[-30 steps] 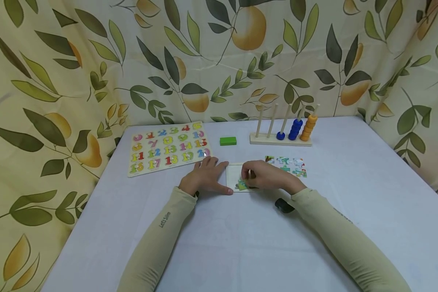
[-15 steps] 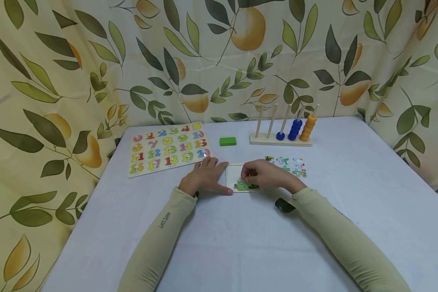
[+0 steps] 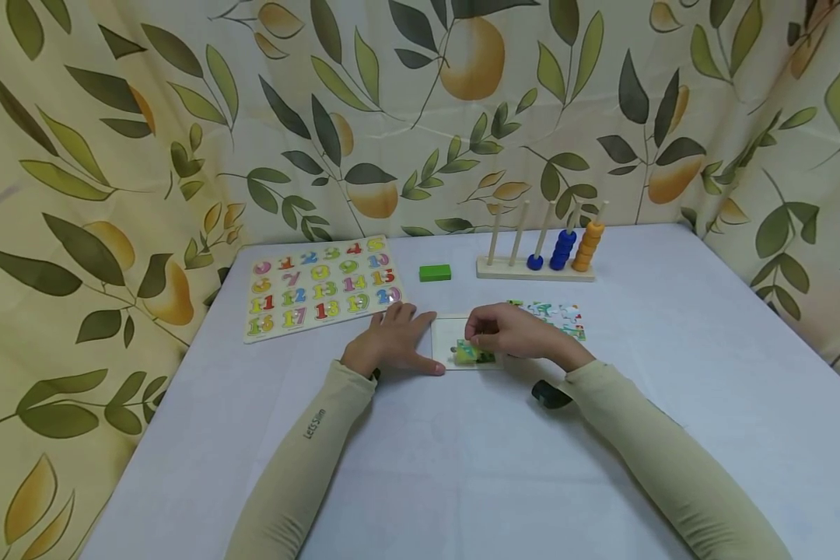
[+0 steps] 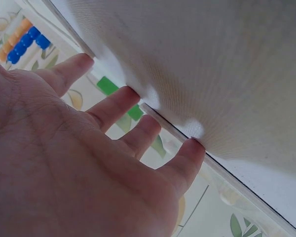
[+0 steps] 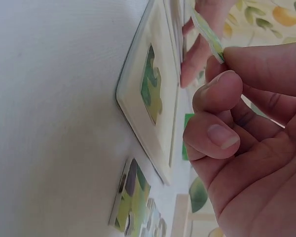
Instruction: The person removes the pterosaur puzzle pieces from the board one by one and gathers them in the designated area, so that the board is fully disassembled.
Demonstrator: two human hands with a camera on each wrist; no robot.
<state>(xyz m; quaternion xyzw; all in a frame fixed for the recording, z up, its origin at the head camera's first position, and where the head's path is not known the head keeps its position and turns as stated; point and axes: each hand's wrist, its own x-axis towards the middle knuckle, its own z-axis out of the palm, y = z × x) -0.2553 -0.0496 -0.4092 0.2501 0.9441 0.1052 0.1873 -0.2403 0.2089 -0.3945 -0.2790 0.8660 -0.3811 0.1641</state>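
My right hand (image 3: 507,334) pinches a green jigsaw piece (image 5: 207,34) between thumb and index finger, tilted above a shallow white puzzle tray (image 3: 444,330). Another green jigsaw piece (image 5: 151,86) lies flat in the tray, near its front right corner. My left hand (image 3: 395,341) rests on the table with its fingers spread, the thumb at the tray's front left corner. In the left wrist view its fingertips (image 4: 187,148) touch the surface beside an edge. The right hand partly covers the tray in the head view.
Several loose jigsaw pieces (image 3: 570,319) lie right of the tray. A number board (image 3: 322,288) is at the back left, with a green block (image 3: 435,273) beside it. A wooden bead stacker (image 3: 532,268) stands at the back right. A patterned curtain (image 3: 392,117) hangs behind.
My right hand has shifted slightly, uncovering more of the green pieces at the tray's front, and still pinches its piece. My left hand stays in place.
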